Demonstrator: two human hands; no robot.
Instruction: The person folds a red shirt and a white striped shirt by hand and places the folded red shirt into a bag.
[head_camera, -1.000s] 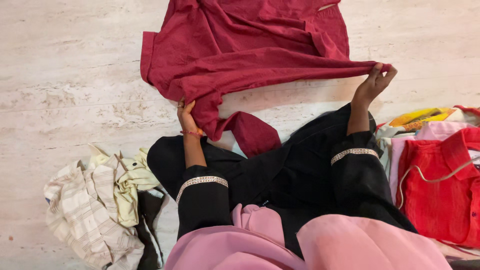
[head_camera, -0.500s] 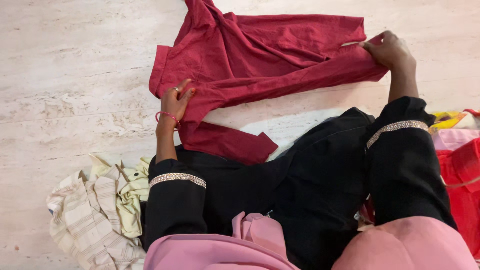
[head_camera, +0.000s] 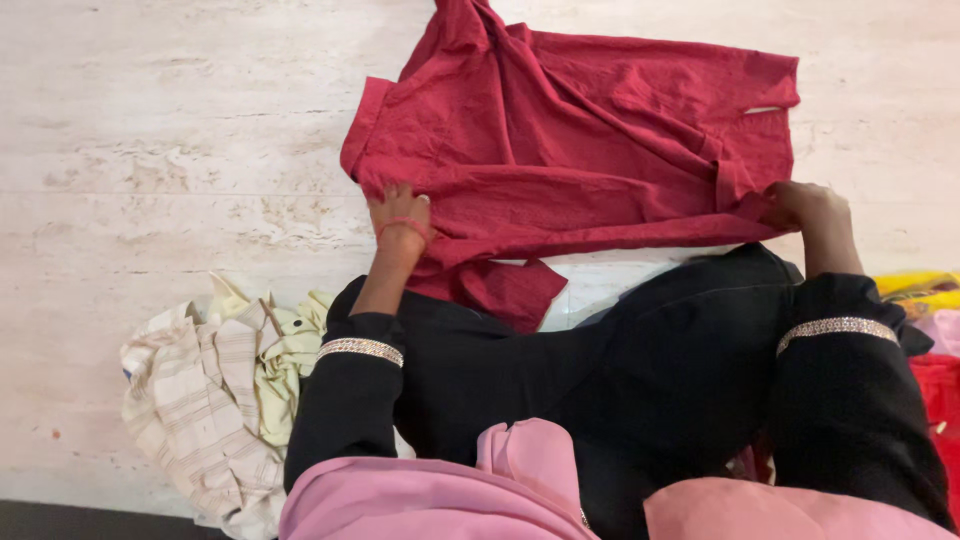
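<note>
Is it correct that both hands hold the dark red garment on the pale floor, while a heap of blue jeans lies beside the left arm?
Not quite. The heap beside the left arm is cream striped and pale yellow cloth, not blue jeans, as the head view shows. The left hand and right hand do hold the dark red garment on the pale floor.

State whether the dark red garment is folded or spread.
Partly folded: the dark red garment lies on the floor with its near edge doubled over, creased.

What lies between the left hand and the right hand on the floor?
In the head view, the red garment spans the stretch from the left hand to the right hand; both hands rest on its near edge.
</note>
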